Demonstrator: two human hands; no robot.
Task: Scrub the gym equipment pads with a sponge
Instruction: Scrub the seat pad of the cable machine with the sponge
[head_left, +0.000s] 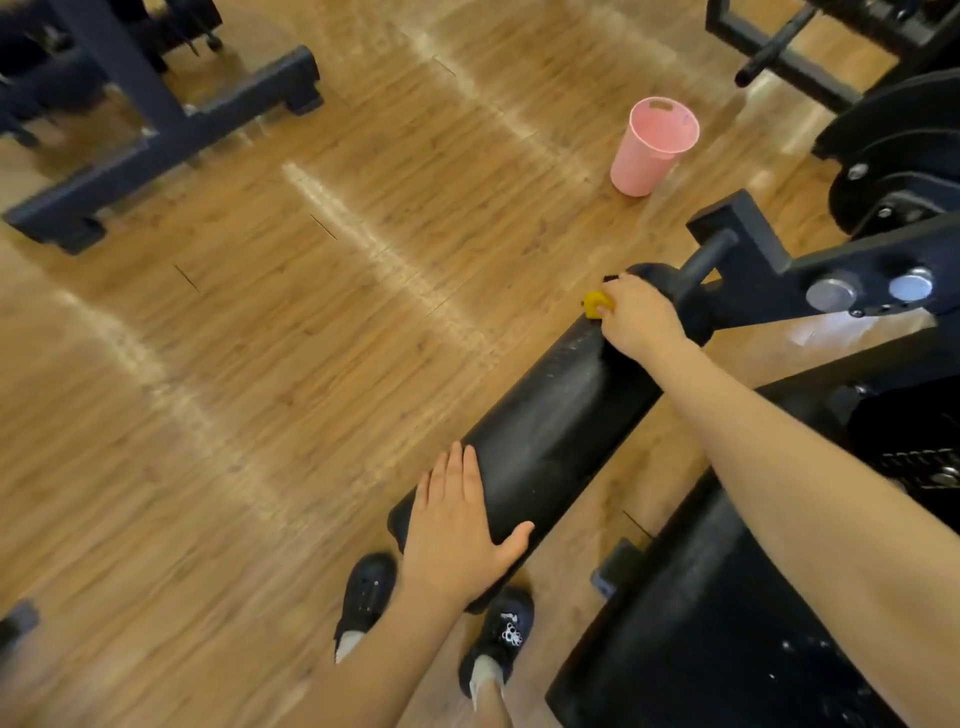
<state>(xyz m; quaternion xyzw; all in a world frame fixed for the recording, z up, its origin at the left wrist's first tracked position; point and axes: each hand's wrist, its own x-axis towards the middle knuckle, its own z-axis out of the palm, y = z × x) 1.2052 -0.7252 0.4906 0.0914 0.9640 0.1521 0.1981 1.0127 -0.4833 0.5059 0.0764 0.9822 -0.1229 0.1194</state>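
A long black roller pad (556, 421) runs diagonally from lower centre up to the machine arm at right. My left hand (457, 525) lies flat on its near end, fingers straight and thumb spread. At the pad's far end my right hand (641, 317) grips a yellow sponge (595, 302) and presses it against the pad's upper left side. Only a corner of the sponge shows past my fingers. A second, larger black pad (717, 639) fills the lower right under my right forearm.
A pink bucket (655, 145) stands on the wooden floor beyond the pad. Dark machine frames (156, 140) sit at the top left and the machine's arm and weight plates (893, 156) at right. My two black shoes (366, 597) are below the pad.
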